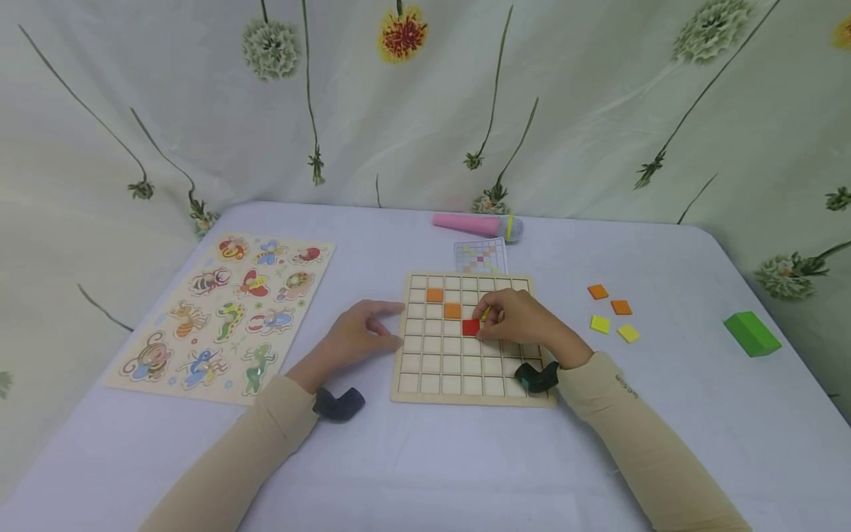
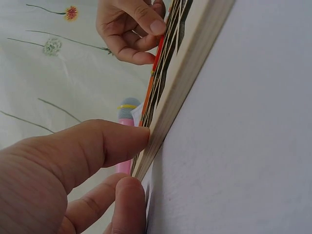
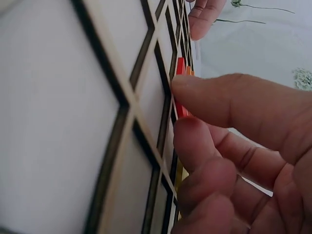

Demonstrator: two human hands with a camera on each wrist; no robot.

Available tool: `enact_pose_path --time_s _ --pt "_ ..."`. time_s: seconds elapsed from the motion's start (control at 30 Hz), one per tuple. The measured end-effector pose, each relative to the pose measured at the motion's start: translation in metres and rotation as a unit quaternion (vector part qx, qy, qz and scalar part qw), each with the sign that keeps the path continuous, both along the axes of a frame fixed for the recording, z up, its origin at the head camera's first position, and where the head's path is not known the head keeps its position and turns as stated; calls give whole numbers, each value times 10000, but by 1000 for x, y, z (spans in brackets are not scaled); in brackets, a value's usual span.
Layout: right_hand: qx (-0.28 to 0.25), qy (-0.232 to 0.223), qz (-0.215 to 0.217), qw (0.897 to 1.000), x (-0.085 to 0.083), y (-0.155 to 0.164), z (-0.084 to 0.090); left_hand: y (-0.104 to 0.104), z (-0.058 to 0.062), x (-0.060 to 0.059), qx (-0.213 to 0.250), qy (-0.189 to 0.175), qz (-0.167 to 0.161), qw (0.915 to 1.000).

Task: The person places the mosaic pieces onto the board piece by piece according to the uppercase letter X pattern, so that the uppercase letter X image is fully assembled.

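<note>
A wooden grid board (image 1: 473,401) lies flat on the table. My right hand (image 1: 515,318) is over its middle, thumb and forefinger pinching a red square tile (image 1: 470,327) at a grid cell; the right wrist view shows the red tile (image 3: 181,66) at the fingertips. A bit of yellow tile (image 1: 486,313) shows beside these fingers, partly hidden. Two orange tiles, an upper one (image 1: 434,295) and a lower one (image 1: 452,310), sit in cells running diagonally toward the red one. With thumb and fingers extended, my left hand (image 1: 355,336) touches the board's left edge.
Right of the board lie loose orange tiles (image 1: 621,307) and yellow tiles (image 1: 600,324), with a green block (image 1: 752,333) farther right. Behind it are a small pattern card (image 1: 481,256) and a pink toy microphone (image 1: 465,223). An insect puzzle board (image 1: 226,318) lies at left.
</note>
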State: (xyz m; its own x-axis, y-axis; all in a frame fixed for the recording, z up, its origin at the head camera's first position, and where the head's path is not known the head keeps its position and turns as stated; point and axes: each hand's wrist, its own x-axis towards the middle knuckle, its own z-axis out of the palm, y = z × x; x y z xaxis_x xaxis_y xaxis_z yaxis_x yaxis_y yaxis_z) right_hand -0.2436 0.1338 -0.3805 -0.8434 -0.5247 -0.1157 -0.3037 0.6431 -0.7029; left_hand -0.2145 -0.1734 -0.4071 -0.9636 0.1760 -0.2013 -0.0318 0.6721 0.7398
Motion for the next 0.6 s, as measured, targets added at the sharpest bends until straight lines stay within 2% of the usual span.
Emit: enact_pose_path --time_s 0.27,0.6 --pt "-77 5 135 9999 -2 9 5 0 -1 -2 58 -22 -30 10000" --pt "-429 -54 272 9987 0 34 18 0 -1 -1 40 19 23 10000"
